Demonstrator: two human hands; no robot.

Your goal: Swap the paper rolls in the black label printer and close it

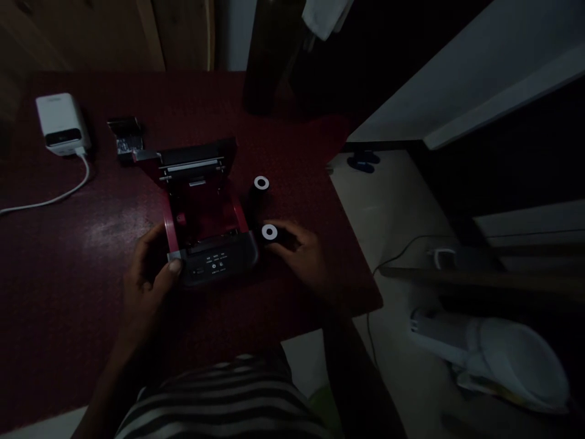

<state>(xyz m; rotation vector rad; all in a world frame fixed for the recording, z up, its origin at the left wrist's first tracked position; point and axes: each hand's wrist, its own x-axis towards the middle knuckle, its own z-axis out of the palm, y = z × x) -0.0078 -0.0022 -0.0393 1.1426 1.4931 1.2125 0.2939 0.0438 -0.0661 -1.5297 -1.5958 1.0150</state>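
Observation:
A small receipt printer (219, 262) in black and red sits on the dark red table with its lid (196, 160) raised. Its paper bay (205, 213) is exposed, with no roll visible inside. My left hand (148, 268) grips the printer's left front corner, thumb on top of the front panel. On the right side, my right hand (304, 253) closes its fingers round a small paper roll (269, 232), which stands upright with its white end up. Just beyond it stands a second paper roll (261, 183), apart from both hands.
A white power bank (61, 122) with a white cable (75, 190) lies at the far left. Near it is a small open dark case (128, 137). A tall dark cylinder (269, 61) stands at the back. The table's right edge drops to a floor with slippers (362, 162). Lighting is dim.

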